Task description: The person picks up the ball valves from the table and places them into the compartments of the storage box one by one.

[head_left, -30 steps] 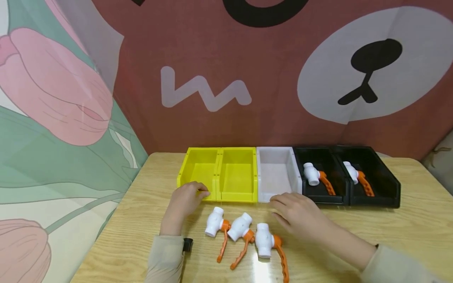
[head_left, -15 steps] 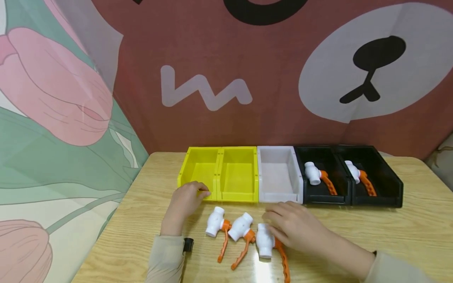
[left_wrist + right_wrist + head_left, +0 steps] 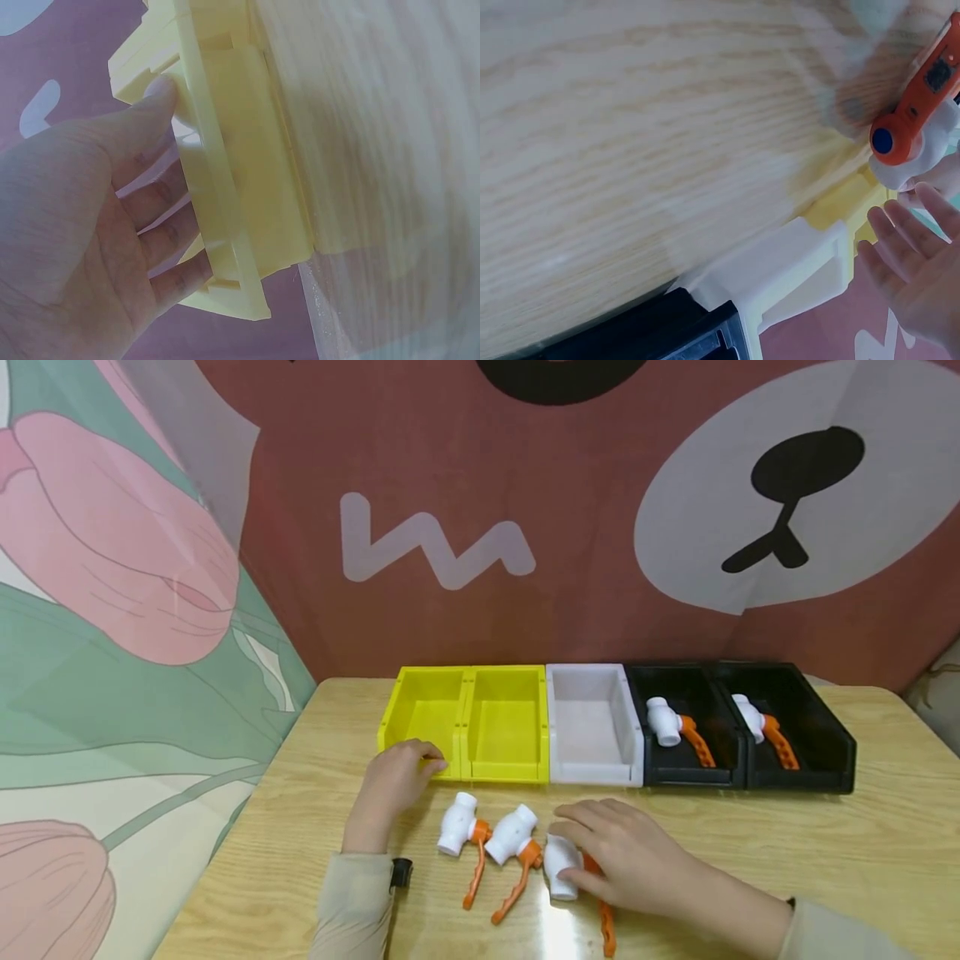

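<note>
At the left yellow bin (image 3: 427, 710), my left hand (image 3: 396, 781) holds the front rim. The left wrist view shows its thumb (image 3: 159, 88) on the bin's edge and the fingers reaching behind the lip. My right hand (image 3: 630, 864) is over the rightmost loose ball valve (image 3: 561, 881), white with an orange lever, and partly covers it. Its fingers (image 3: 896, 240) are spread and only slightly bent beside the valve in the right wrist view. Two similar ball valves, one in the middle (image 3: 512, 835) and one at left (image 3: 457, 825), lie on the table, levers toward me.
A row of bins runs along the back: a second yellow bin (image 3: 504, 774), a white bin (image 3: 596, 774) and two black bins, left (image 3: 690, 777) and right (image 3: 832, 760). Each black bin has one ball valve in it. A printed cloth (image 3: 450, 635) hangs behind the wooden table (image 3: 285, 860).
My right hand has come down toward me and left, from the white bin's front to over the rightmost loose ball valve. The left hand stays at the yellow bin.
</note>
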Motion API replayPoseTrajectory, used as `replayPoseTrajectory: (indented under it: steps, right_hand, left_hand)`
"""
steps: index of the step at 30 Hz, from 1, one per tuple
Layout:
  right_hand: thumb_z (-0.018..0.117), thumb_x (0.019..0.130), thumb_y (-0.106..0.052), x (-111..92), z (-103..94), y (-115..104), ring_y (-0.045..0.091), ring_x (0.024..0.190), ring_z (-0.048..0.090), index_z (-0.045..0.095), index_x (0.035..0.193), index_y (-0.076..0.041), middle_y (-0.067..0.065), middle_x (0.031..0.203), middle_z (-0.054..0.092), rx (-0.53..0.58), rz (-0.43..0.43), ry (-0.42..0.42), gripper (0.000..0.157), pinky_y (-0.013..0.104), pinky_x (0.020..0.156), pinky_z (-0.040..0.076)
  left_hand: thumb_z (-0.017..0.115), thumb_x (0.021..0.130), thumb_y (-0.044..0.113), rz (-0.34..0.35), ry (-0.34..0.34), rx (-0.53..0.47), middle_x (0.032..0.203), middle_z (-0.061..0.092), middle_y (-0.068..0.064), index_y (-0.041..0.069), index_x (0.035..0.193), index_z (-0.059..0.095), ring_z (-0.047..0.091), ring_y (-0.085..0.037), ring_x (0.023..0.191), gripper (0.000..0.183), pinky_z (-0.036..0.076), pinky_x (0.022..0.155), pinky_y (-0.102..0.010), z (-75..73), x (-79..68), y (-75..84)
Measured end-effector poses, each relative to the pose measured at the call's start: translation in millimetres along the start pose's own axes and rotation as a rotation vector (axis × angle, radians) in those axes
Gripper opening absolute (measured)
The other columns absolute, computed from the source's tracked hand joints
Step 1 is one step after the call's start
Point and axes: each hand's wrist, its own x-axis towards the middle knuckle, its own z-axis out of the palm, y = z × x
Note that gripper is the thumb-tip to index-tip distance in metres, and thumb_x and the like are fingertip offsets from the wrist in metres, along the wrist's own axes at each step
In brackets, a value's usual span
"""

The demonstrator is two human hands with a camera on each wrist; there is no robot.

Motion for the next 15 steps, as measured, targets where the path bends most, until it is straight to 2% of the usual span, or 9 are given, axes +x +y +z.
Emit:
replayPoseTrajectory:
  steps: [8, 15]
  right_hand:
    - [0.055, 0.089, -0.069, -0.5, -0.5, -4.7, 0.024, 0.12, 0.057, 0.064, 0.13, -0.016, 0.004, 0.134, 0.06, 0.022, 0.047, -0.106, 0.067, 0.051, 0.099, 0.047]
    - [0.054, 0.086, -0.074, -1.5, 0.1, -7.8, 0.025, 0.123, 0.055, 0.057, 0.138, -0.016, 0.004, 0.137, 0.057, 0.044, 0.092, -0.227, 0.078, 0.053, 0.103, 0.043]
  left_hand:
    - [0.068, 0.095, 0.028, 0.007, 0.003, -0.005, 0.101, 0.071, -0.001, 0.015, 0.101, 0.075, 0.067, -0.023, 0.091, 0.016, 0.055, 0.078, -0.042, -2.0, 0.7, 0.3]
    - [0.067, 0.096, 0.03, -0.012, -0.004, -0.014, 0.102, 0.071, -0.001, 0.016, 0.103, 0.075, 0.067, -0.023, 0.092, 0.018, 0.055, 0.079, -0.042, -0.8, -0.1, 0.3]
